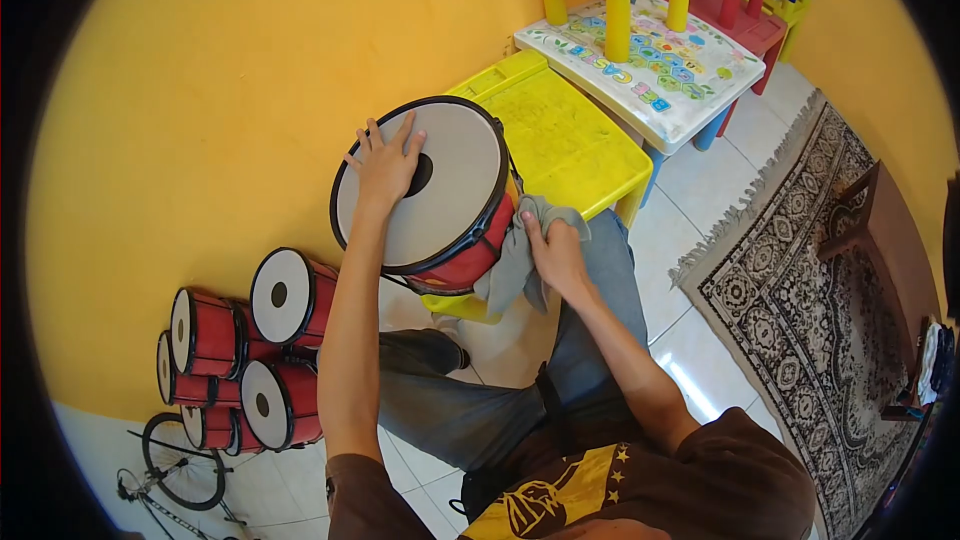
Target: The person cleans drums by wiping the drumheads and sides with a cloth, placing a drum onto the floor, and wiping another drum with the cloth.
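Observation:
A large red drum (pixel 460 165) with a pale head, a black centre spot and a black rim sits tilted on a yellow plastic table (pixel 570 130). My left hand (pixel 387 172) lies on the drum head with its fingers spread, just left of the black spot. At the drum's right side, my right hand (pixel 556 252) is closed around a grey cloth (pixel 515 265). The cloth hangs against the red shell and partly hides its lower right side.
Several smaller red drums (pixel 282 295) are stacked at the left by the yellow wall. A bicycle (pixel 185 470) is at the lower left. A white printed table (pixel 650 60) bears a yellow chair (pixel 617 0). On the right, a patterned rug (pixel 785 280) lies under brown furniture (pixel 880 250).

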A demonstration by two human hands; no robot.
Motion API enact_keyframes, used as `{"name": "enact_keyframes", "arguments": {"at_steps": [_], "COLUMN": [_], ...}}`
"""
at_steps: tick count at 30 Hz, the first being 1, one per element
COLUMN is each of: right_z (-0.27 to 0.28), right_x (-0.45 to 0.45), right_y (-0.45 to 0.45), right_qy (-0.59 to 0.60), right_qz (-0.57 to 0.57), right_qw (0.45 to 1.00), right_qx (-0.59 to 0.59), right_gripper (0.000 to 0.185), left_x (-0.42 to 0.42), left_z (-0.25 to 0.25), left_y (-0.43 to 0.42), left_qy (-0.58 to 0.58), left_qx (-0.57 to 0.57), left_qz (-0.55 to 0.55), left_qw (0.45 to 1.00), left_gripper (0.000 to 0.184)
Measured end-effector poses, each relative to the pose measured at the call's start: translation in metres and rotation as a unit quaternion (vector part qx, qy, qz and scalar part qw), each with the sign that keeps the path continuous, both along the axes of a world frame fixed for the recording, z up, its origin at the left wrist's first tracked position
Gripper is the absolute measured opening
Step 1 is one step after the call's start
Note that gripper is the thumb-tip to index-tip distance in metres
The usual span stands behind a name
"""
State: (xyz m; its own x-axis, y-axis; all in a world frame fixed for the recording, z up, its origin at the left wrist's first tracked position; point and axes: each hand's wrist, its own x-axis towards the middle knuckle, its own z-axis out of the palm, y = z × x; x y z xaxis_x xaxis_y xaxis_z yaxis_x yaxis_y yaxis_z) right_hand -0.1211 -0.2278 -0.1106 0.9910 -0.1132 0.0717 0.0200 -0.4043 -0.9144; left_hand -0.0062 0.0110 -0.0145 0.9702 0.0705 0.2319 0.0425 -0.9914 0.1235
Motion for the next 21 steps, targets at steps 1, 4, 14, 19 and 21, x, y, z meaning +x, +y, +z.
{"name": "enact_keyframes", "arguments": {"at_steps": [1,4,14,19,21], "right_z": [0.001,-0.010,0.005,0.008,-0.001], "right_x": [0.004,0.024,0.142,0.094,0.071], "right_y": [-0.005,-0.019,0.015,0.019,0.019], "right_qy": [0.003,-0.101,-0.148,-0.097,-0.173], "right_qz": [0.008,-0.046,-0.024,0.014,0.005], "right_qw": [1.000,0.993,0.976,0.986,0.973], "right_qx": [-0.006,0.049,0.156,0.138,0.153], "right_gripper": [0.059,0.051,0.054,0.048,0.044], "left_x": [0.000,0.001,-0.001,-0.011,-0.005], "left_z": [0.000,0.002,0.002,0.012,0.001], "left_y": [0.000,-0.001,0.000,-0.006,0.004], "left_qy": [0.000,-0.002,-0.009,0.019,-0.052], "left_qx": [-0.001,0.001,-0.013,0.002,-0.034], "left_qz": [-0.001,-0.001,-0.009,-0.059,-0.137], "left_qw": [1.000,1.000,1.000,0.998,0.989], "left_gripper": [0.058,0.059,0.058,0.068,0.070]}}
